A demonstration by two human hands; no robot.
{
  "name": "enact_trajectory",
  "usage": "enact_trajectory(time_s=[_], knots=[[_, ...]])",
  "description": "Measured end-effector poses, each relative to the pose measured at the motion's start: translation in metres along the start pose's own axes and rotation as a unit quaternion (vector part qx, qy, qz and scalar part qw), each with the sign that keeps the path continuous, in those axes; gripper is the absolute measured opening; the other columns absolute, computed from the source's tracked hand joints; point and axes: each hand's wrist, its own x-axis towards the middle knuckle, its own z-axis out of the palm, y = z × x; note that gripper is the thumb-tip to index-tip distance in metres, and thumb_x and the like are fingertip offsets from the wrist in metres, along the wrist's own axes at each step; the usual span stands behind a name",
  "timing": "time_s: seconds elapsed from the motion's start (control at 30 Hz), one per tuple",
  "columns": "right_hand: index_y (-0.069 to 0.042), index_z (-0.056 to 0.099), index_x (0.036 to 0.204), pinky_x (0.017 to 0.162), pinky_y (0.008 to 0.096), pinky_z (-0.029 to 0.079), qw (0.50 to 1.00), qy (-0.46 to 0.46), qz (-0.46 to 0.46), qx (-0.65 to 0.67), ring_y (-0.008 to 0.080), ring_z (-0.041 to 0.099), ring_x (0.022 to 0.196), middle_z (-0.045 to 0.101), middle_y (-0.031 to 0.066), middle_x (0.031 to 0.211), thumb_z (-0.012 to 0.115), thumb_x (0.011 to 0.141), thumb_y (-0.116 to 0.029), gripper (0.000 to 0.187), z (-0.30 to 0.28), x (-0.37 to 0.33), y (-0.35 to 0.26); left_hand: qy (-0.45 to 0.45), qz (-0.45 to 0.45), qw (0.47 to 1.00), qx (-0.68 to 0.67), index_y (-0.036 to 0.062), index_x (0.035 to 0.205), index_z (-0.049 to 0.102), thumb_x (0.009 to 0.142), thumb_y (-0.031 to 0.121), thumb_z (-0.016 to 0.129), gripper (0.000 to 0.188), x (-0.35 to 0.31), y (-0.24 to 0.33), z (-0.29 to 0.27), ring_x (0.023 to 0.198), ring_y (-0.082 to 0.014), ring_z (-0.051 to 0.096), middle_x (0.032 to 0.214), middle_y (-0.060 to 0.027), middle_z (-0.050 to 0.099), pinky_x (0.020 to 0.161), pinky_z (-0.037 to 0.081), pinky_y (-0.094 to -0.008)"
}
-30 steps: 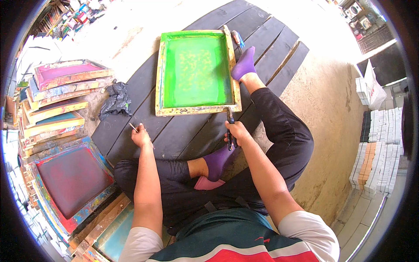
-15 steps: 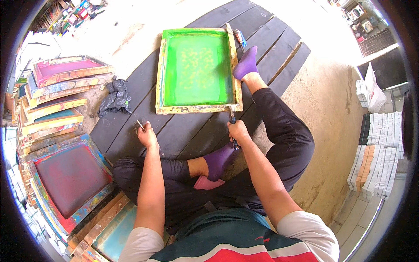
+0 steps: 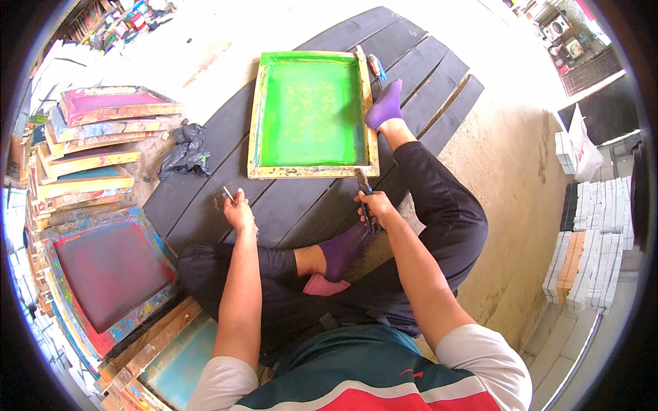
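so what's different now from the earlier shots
The left grip has shifted rightward over the black planks, bringing its thin stick along. Nothing was taken hold of or let go. The right grip stays on the pliers-like tool at the near edge of the green screen, which has kept its place.

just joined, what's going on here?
A person sits with a green screen lying on black slats. The right hand grips dark pliers, their tip at the screen's near edge by its right corner; whether they bite on it is hard to tell. The left hand holds a thin pale stick, apart from the screen. A purple-socked foot is by the screen's right side. More screens are stacked at left.
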Motion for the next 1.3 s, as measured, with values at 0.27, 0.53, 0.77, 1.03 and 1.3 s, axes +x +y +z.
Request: enact_trajectory(time_s=[0.27, 0.53, 0.77, 1.03, 1.3], knots=[[-0.008, 0.061, 0.12, 0.06, 0.0394, 0.05, 0.992, -0.117, 0.031, 0.037, 0.0195, 0.062, 0.065, 0.063, 0.0052, 0.08, 0.05, 0.107, -0.039, 0.035, -0.014, 0.01, 0.009, -0.034, -0.016, 0.999, -0.025, 0.0053, 0.093, 0.062, 0.095, 0.029, 0.071, 0.026, -0.02, 0.012, -0.005, 0.051, -0.0126, 0.052, 0.076, -0.0046, 0.062, 0.036, 0.037, -0.0284], [-0.003, 0.062, 0.114, 0.054, 0.0404, 0.051, 0.998, -0.066, 0.002, 0.015, 0.0219, 0.065, 0.061, 0.064, 0.0073, 0.076, 0.055, 0.104, -0.036, 0.035, -0.002, 0.0, 0.007, -0.058, -0.039, 0.997, -0.04, 0.007, 0.094, 0.06, 0.096, 0.029, 0.069, 0.024, -0.025, 0.009, -0.014, 0.047, -0.0104, 0.048, 0.077, -0.0037, 0.06, 0.034, 0.035, -0.0269], [0.009, 0.061, 0.102, 0.049, 0.0401, 0.053, 0.966, 0.101, -0.052, -0.231, 0.0266, 0.066, 0.053, 0.067, 0.0153, 0.076, 0.066, 0.098, -0.03, 0.04, 0.003, 0.011, 0.002, -0.078, -0.044, 0.995, -0.035, 0.0075, 0.092, 0.061, 0.097, 0.028, 0.069, 0.023, -0.029, 0.009, -0.005, 0.047, -0.0099, 0.048, 0.076, -0.0029, 0.06, 0.034, 0.036, -0.0264], [0.009, 0.07, 0.099, 0.087, 0.047, 0.054, 0.911, 0.125, -0.036, -0.392, 0.0371, 0.074, 0.094, 0.074, 0.0236, 0.085, 0.065, 0.094, -0.04, 0.05, 0.008, -0.012, -0.026, -0.091, -0.027, 0.995, -0.015, 0.0058, 0.094, 0.062, 0.097, 0.03, 0.07, 0.026, -0.03, 0.001, -0.005, 0.047, -0.0102, 0.048, 0.075, -0.0022, 0.06, 0.035, 0.036, -0.0266], [0.008, 0.069, 0.108, 0.091, 0.0478, 0.053, 0.904, 0.129, -0.026, -0.408, 0.0375, 0.073, 0.1, 0.074, 0.0253, 0.092, 0.063, 0.094, -0.042, 0.052, 0.01, -0.009, -0.03, -0.099, -0.02, 0.995, -0.027, 0.0039, 0.095, 0.063, 0.096, 0.029, 0.071, 0.027, -0.031, 0.001, -0.003, 0.043, -0.0097, 0.044, 0.074, -0.003, 0.06, 0.034, 0.034, -0.0263]])
